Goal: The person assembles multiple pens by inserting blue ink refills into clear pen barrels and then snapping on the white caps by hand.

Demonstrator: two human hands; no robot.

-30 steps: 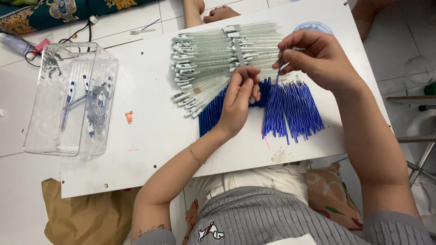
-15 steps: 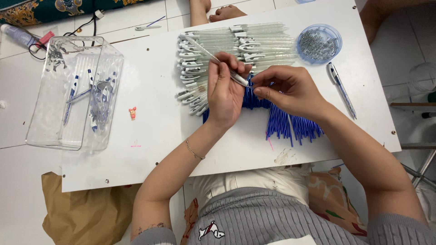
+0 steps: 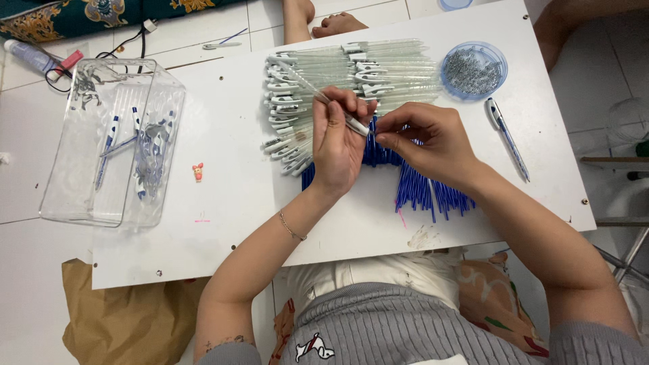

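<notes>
The left hand (image 3: 338, 145) grips a clear pen barrel (image 3: 318, 91) over the blue refills (image 3: 433, 192) while the right hand (image 3: 426, 142) pinches its white tip end.

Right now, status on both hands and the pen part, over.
Left hand grips a clear pen barrel, tilted. Right hand pinches at its lower end. Blue refills lie under the hands, barrel stack behind. Nothing in the way.
</notes>
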